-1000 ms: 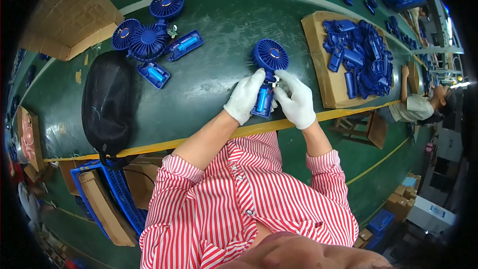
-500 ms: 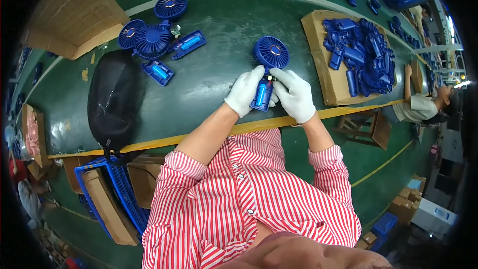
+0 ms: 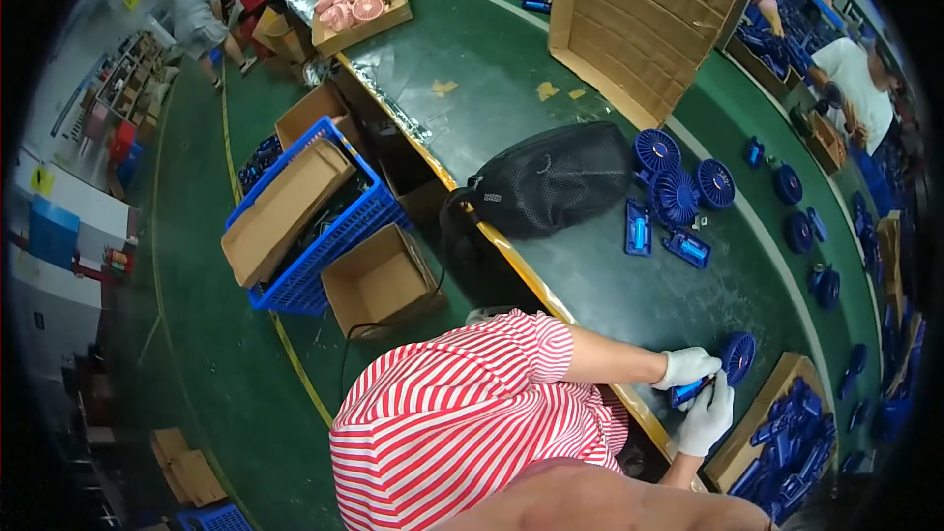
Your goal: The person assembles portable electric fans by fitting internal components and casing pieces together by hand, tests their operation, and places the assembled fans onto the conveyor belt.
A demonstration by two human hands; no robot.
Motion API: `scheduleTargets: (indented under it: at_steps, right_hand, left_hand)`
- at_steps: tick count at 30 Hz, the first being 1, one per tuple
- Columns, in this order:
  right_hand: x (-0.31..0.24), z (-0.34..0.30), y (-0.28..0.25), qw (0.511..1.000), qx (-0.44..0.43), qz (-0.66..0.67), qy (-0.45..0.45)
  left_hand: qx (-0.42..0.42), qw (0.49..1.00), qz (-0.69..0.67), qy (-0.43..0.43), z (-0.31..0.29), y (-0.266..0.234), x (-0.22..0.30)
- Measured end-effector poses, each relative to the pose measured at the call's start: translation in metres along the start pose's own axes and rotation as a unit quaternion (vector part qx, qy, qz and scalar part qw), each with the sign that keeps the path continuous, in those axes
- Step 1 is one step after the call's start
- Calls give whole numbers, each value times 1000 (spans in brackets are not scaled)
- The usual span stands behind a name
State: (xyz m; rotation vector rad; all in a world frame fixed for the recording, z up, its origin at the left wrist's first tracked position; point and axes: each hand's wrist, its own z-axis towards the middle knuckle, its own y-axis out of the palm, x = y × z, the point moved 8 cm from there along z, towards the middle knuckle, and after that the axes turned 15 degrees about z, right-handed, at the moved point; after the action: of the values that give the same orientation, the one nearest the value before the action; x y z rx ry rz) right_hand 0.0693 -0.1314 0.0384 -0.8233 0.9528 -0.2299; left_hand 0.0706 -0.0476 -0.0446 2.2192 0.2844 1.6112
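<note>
A blue handheld fan (image 3: 737,358) stands over the green work surface, its open handle showing a blue battery cell. My white-gloved left hand (image 3: 687,368) is closed on the handle from one side. My right hand (image 3: 708,419), also gloved, is closed on the handle near the fan head, its fingertips close to the left ones. The fingers hide much of the handle. Nearby on the table lies a group of blue fan heads (image 3: 674,196), with open handle halves (image 3: 638,228) that hold blue battery cells.
A cardboard box (image 3: 752,423) of blue casing parts stands beside my right hand. A black mesh bag (image 3: 556,180) lies along the table's yellow edge. Beyond are an upright carton (image 3: 654,25) and a box of pink fans (image 3: 379,22). On the floor stands a blue crate (image 3: 379,177). Other people work farther off.
The view has swung to the left, so my hands and the fan now appear at the lower right. Both hands still hold the fan by its handle.
</note>
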Motion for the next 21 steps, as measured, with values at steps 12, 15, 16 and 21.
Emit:
scheduleTargets:
  at_steps: [12,15,16,21]
  right_hand:
    - [1,3,-2,997,-32,-75,-16]
    - [-12,13,14,993,-60,-59,-81]
    - [-7,11,14,995,-69,-56,-35]
    - [-20,25,9,989,-100,-99,-44]
  left_hand:
    - [18,981,176,77,28,2,-7]
    - [39,984,153,85,36,-20,-20]
    - [22,992,115,-47,21,-16,-13]
    - [-27,997,49,-44,20,-13,-8]
